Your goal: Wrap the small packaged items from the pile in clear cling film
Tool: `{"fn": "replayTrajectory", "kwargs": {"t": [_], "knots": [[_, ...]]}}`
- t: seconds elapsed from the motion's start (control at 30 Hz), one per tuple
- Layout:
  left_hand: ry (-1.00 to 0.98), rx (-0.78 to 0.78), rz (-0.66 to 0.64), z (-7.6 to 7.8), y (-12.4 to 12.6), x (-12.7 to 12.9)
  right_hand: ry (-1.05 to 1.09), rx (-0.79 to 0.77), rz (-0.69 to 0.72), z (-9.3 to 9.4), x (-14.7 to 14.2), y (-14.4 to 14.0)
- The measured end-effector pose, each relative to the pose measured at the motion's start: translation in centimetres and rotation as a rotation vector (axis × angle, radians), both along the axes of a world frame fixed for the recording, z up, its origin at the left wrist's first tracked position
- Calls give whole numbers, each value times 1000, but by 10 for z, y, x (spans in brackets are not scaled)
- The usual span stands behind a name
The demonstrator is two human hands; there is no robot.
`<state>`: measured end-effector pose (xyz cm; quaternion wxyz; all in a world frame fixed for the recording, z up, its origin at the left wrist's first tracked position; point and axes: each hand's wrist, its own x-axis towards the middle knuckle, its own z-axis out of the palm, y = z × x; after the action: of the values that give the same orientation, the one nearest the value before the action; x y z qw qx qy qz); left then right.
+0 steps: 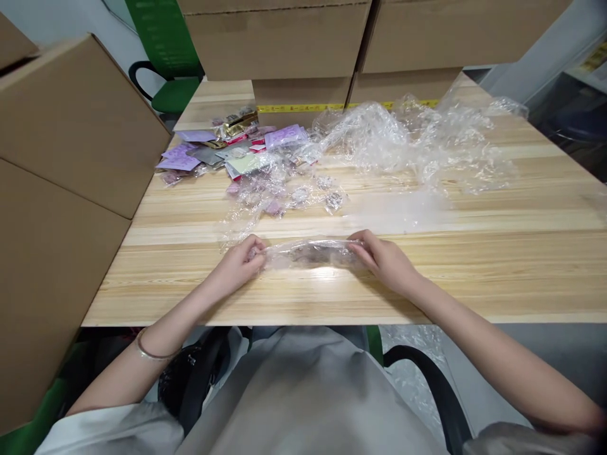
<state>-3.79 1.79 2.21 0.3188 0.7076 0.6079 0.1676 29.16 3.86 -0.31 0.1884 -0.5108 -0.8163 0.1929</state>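
Observation:
A clear plastic bag, rolled or folded into a long strip with something dark inside, lies on the wooden table near its front edge. My left hand pinches the strip's left end. My right hand grips its right end. Both hands rest low on the tabletop. What is inside the bag is too blurred to name.
A heap of small packets and purple cards lies at the back left. Crumpled clear plastic film spreads across the back right. Small bagged items sit mid-table. Cardboard boxes stand at left and along the back.

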Motion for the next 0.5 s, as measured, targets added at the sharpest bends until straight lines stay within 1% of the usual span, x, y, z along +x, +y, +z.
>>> {"fn": "replayTrajectory", "kwargs": {"t": [0.03,0.07,0.1,0.17,0.23,0.27,0.3,0.33,0.4,0.43,0.5], "knots": [[38,2,14,-3,2,3,-39,-42,-54,0,-2,4],[100,22,21,-5,3,6,-94,-49,-103,-1,-5,7],[178,69,20,-8,3,9,-157,-11,-142,-1,-7,8],[351,245,18,-12,-1,14,-281,181,-185,0,-13,7],[501,482,21,-14,-10,16,-355,400,-165,4,-18,1],[550,584,3,-14,-16,17,-355,473,-112,7,-22,-4],[575,656,-38,-15,-22,17,-337,505,-39,9,-25,-9],[582,697,-94,-15,-27,18,-308,502,40,10,-30,-15],[560,694,-205,-15,-37,20,-252,423,171,7,-40,-26],[550,669,-229,-16,-41,21,-239,373,202,4,-46,-30],[558,631,-199,-18,-45,26,-246,310,187,-3,-58,-34]]}}
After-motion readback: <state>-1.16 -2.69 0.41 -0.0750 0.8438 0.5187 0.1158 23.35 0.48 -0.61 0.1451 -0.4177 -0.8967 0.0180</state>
